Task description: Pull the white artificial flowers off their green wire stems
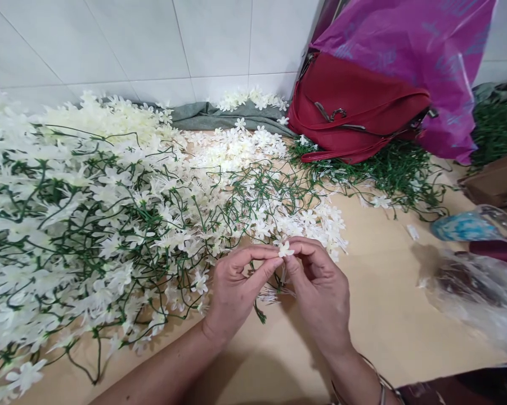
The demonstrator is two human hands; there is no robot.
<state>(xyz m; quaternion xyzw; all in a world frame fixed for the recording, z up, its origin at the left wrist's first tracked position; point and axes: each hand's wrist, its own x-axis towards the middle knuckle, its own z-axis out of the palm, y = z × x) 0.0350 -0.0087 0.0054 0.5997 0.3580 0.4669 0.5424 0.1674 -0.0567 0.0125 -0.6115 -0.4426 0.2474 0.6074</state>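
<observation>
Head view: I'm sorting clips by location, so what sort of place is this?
Probably an informal indoor workspace, perhaps in a home: a large heap of artificial-looking white flowers spreads over a tan surface before a tiled wall, with a red bag near that wall.

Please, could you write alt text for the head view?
The left hand and right hand pinch a white flower over a tan surface. Heaped flowers with green stems fill the left; a red bag sits behind, by purple plastic.
</observation>
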